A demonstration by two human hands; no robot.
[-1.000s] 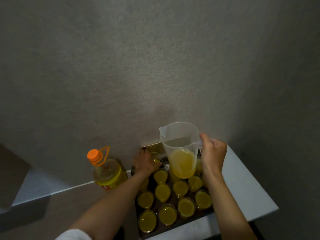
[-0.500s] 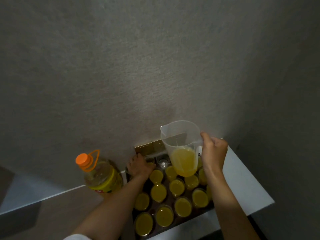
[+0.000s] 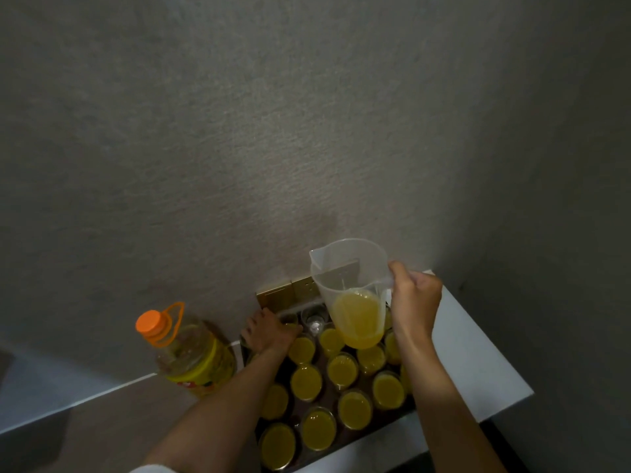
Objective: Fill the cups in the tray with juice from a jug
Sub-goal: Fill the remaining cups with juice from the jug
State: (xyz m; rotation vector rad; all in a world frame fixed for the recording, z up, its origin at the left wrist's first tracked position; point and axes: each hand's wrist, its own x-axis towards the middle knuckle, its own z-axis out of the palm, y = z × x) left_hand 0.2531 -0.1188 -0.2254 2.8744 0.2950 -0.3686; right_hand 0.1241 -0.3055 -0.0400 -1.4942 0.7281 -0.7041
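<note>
My right hand (image 3: 415,302) grips the handle of a clear plastic jug (image 3: 351,268). The jug hangs roughly upright above the back of a dark tray (image 3: 345,450), with yellow juice filling its lower third. Several cups (image 3: 341,370) full of juice stand in rows in the tray. One clear empty cup (image 3: 314,323) stands in the back row, just left of the jug's base. My left hand (image 3: 268,332) lies at the tray's back-left corner, its fingers curled round the back-left cup (image 3: 290,318) there, most of it hidden.
A large juice bottle (image 3: 196,360) with an orange cap stands just left of the tray. The tray sits on a white table (image 3: 474,353) against a grey wall. A gold wall socket (image 3: 290,291) is right behind the tray. The table's edge runs close on the right.
The jug has risen slightly relative to the tray and stays upright. My left hand keeps its place at the back-left corner. The view has tilted a little.
</note>
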